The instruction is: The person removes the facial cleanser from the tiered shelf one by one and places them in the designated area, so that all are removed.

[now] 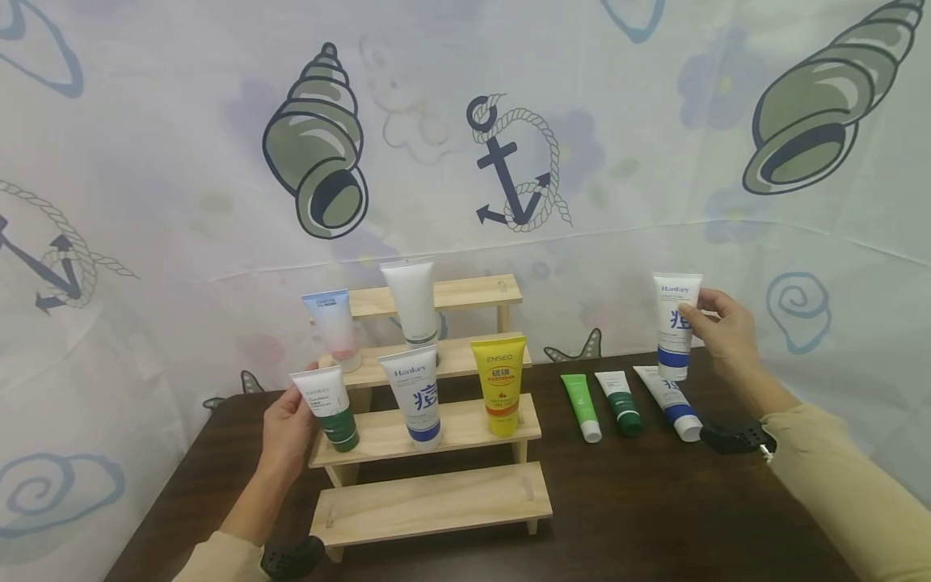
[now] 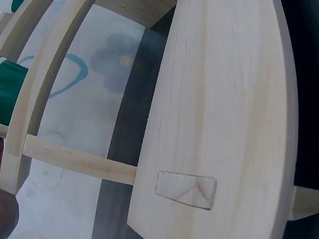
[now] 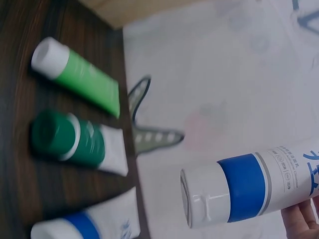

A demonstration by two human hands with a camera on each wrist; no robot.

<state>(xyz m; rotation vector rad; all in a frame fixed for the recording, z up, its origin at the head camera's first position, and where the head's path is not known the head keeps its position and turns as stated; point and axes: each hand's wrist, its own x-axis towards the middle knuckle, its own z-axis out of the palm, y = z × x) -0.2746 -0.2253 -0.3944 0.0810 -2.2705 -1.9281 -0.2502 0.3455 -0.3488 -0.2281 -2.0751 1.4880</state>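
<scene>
I work at a staged display set-up, not a lived-in room: a dark wooden table [image 1: 655,501] carries a stepped wooden display rack [image 1: 429,501] of cosmetic tubes [image 1: 498,384], enclosed behind by a nautical-print fabric backdrop [image 1: 182,162] with shells and anchors.

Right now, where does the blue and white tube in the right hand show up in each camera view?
Head: blue and white tube at right, held upright above the table by the right hand.
Left wrist: not in it; only the wooden rack.
Right wrist: bottom right, cap pointing left.
Shared landmark: light green tube lying on the table.
</scene>
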